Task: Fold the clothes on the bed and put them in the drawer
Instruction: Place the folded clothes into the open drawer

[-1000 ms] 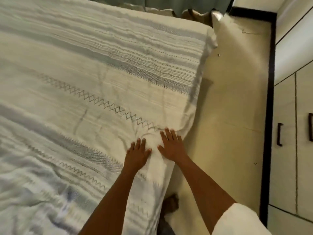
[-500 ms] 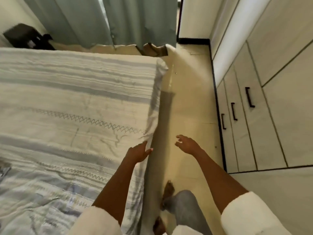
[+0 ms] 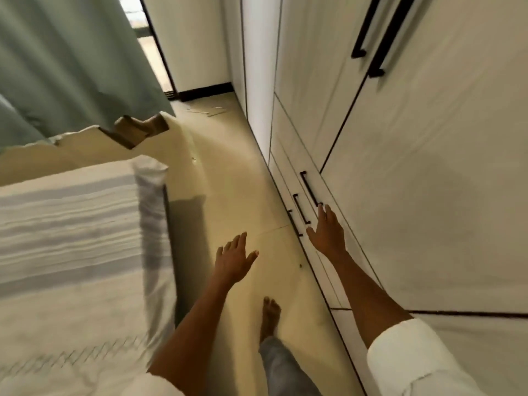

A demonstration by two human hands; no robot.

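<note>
Right hand [image 3: 327, 232] stretched out toward the wardrobe [image 3: 428, 172], fingers straight and spread, nothing held; fingertips up against the lower end of a black handle [image 3: 310, 188] on one of the low drawer fronts, though contact or a small gap cannot be told. Two more black handles just beside it, nearer the floor [image 3: 234, 172], each on its own narrow drawer front [image 3: 288, 178]. All of these fronts flush with the cabinet face, none pulled out.

Left hand [image 3: 234, 258] held out over the floor between bed [image 3: 71, 252] and wardrobe, palm down, fingers loosely extended, thumb apart, gripping nothing and touching nothing.

White sleeves [image 3: 417, 358] rolled back on both forearms. One bare foot [image 3: 270, 315] flat on the floor below the left hand, with a grey trouser leg [image 3: 283, 367] above it.

Bed on the left, covered by a pale striped cloth with a zigzag band near the lower edge, its side hanging down over the mattress edge; heavily blurred, so folded clothes on it cannot be made out. No garment in either hand.

Beyond the bed, a cream headboard with a scalloped top edge [image 3: 85, 147], and behind that a grey-green curtain [image 3: 71, 58]. Higher on the wardrobe, two long black bar handles [image 3: 380, 32] on the tall doors. A few thin sticks lying on the floor far back, near the dark skirting.
</note>
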